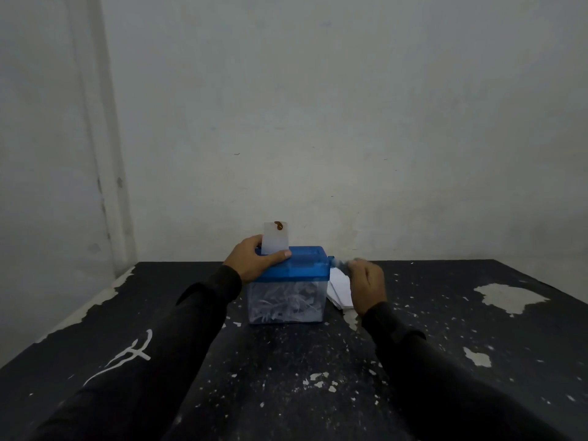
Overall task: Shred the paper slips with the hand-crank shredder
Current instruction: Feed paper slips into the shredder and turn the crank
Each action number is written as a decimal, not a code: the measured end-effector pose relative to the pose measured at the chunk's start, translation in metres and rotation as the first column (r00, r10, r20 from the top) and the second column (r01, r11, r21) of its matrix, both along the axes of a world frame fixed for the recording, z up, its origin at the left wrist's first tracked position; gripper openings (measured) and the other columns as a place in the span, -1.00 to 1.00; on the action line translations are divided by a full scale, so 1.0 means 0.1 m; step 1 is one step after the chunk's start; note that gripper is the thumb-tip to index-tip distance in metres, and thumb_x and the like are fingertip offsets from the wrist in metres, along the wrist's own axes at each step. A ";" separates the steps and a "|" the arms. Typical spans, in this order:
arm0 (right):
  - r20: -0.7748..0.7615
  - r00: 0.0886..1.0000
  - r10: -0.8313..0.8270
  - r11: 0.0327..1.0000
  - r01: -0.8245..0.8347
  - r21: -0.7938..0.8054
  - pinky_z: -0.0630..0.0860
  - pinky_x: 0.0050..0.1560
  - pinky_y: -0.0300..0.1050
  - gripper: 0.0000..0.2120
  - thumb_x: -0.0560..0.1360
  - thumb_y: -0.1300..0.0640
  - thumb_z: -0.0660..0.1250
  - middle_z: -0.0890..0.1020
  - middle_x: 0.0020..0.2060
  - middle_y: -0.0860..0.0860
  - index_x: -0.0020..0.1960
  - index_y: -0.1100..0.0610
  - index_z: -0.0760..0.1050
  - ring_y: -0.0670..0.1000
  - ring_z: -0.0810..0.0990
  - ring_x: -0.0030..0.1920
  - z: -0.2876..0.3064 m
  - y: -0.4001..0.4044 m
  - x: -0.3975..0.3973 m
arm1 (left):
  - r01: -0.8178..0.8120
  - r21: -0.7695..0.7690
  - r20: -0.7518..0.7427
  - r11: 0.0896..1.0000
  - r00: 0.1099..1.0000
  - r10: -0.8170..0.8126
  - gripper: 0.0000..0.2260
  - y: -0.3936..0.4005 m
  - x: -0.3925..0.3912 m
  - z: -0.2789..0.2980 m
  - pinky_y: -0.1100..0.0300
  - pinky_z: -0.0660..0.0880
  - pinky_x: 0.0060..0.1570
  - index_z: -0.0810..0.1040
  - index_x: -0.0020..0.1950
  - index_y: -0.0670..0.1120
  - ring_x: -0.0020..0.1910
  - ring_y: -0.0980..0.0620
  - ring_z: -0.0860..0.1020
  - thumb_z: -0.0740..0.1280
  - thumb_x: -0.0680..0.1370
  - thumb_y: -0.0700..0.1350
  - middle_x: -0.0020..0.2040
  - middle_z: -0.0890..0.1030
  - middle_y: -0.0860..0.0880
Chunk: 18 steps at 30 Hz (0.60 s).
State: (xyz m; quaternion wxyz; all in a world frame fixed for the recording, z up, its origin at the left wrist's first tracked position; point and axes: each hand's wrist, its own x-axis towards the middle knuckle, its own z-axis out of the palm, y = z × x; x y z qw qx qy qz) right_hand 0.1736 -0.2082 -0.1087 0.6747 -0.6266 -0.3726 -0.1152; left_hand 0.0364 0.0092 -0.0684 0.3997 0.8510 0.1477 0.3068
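i see the left hand [254, 261] clamping the shredder [288, 283] lid, the right hand [366, 283] gripping the blurred crank [339, 261]; uneven cranking could skew and jam the upright slip [276, 238].

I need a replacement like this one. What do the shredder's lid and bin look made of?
Lid: opaque blue plastic, smooth with a slight sheen, apparently moulded. Bin: clear plastic, probably rigid; the white shreds show through its walls.

A black surface [286, 377] with chipped, flaking paint fills the lower frame, meeting a scuffed pale wall [318, 106] above.
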 end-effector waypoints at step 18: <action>-0.198 0.970 -0.139 0.932 0.061 -0.357 0.44 -0.17 -0.14 -0.80 0.63 0.02 0.29 0.62 -0.11 0.09 -0.03 0.16 0.49 0.08 0.57 -0.12 0.27 0.54 0.49 | 0.012 0.014 0.017 1.000 1.000 -0.012 -0.26 -0.03 -0.06 -0.01 0.16 0.58 -0.01 0.58 0.14 -0.02 0.02 0.07 0.61 0.52 0.16 0.44 0.07 0.65 0.05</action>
